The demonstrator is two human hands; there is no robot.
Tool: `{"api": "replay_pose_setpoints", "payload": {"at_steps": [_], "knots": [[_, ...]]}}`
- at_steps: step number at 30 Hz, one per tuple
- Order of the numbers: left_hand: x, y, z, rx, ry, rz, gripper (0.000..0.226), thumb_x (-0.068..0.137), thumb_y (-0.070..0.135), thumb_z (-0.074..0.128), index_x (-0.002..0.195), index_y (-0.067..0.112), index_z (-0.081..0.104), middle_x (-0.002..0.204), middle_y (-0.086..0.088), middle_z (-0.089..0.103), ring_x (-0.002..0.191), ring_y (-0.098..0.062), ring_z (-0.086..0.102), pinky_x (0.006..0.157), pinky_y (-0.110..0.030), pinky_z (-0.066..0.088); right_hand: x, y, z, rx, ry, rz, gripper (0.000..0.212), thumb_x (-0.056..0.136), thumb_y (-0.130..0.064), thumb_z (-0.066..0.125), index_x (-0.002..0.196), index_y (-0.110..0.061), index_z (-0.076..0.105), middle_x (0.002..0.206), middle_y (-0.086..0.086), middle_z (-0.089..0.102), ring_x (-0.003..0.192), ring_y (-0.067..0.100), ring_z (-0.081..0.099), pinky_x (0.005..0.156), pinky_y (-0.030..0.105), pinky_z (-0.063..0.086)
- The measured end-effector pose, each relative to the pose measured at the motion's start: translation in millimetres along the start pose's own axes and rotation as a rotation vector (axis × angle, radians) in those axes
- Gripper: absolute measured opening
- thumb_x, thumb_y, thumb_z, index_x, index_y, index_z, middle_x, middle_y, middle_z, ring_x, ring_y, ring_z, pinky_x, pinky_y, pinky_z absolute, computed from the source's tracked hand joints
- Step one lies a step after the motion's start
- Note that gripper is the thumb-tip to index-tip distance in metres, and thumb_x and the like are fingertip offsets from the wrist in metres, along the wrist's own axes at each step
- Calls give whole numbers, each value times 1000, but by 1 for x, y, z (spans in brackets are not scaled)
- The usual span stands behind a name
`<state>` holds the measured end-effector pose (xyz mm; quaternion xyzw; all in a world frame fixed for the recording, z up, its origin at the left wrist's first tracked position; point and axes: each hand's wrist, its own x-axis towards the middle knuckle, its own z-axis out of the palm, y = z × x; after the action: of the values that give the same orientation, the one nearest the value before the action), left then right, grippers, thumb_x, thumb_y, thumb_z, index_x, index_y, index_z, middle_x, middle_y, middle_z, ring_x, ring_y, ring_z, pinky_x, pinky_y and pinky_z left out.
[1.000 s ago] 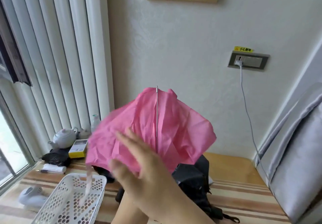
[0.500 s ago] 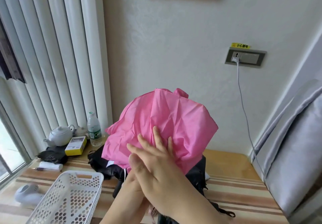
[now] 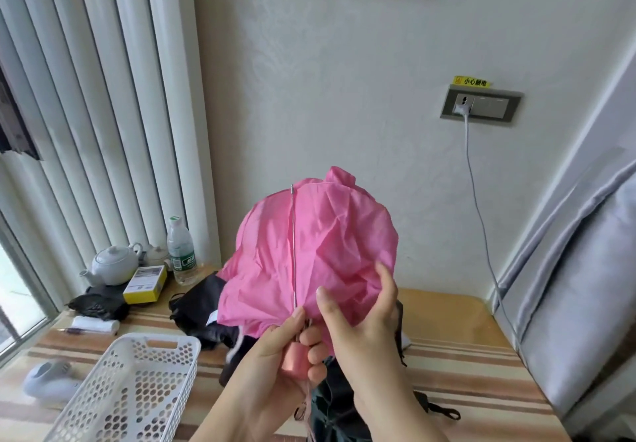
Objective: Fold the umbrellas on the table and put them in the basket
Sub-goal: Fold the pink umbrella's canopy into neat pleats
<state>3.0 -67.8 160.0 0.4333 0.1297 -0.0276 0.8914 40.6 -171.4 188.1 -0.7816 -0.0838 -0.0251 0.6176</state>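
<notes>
Pointing up: pink umbrella (image 3: 330, 252), left hand (image 3: 275, 366) gripping handle (image 3: 295, 360).

White teapot (image 3: 113, 266) sitting at the far left of the worktop (image 3: 447, 307), a yellow box (image 3: 144, 285) just beside it, a clear water bottle (image 3: 181, 252) standing upright behind. White roll (image 3: 94, 325) and pen (image 3: 74, 331) lying near the window. White cable (image 3: 476, 194) hanging from the wall socket (image 3: 480, 106). Vertical blinds (image 3: 103, 97) hanging at left.

Crinkled pink cloth umbrella (image 3: 330, 252) with a shiny metal rib (image 3: 293, 245); perforated white plastic basket (image 3: 127, 390).
</notes>
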Motion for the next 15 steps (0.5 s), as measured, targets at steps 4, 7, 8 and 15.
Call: {"api": "replay_pose_setpoints", "payload": {"at_steps": [4,7,8,15], "knots": [[-4,2,8,-11,-42,-69,23,96,15,48,83,-1,59,55,-8,59,44,-14,58,42,-19,48,5,-1,4,186,-21,63,94,77,-35,77,145,-48,13,143,-6,38,105,-3,61,84,22,55],[-4,4,6,73,-66,-127,26,96,18,47,81,-2,56,53,-10,58,43,-17,57,43,-21,48,12,4,3,279,38,2,83,76,-9,78,137,-45,35,133,-11,47,80,-15,62,59,12,51],[-5,8,8,89,-71,-141,26,96,17,48,82,-3,57,54,-11,59,44,-18,59,43,-22,49,13,6,4,286,48,-8,81,75,-8,78,134,-47,38,132,-12,50,75,-6,65,56,15,51],[-4,3,10,259,78,-63,36,79,21,70,99,-7,59,61,-11,64,54,-20,63,59,-30,50,17,6,5,379,197,-18,80,77,5,72,135,-38,39,109,-29,39,77,-31,48,55,3,45]]}}
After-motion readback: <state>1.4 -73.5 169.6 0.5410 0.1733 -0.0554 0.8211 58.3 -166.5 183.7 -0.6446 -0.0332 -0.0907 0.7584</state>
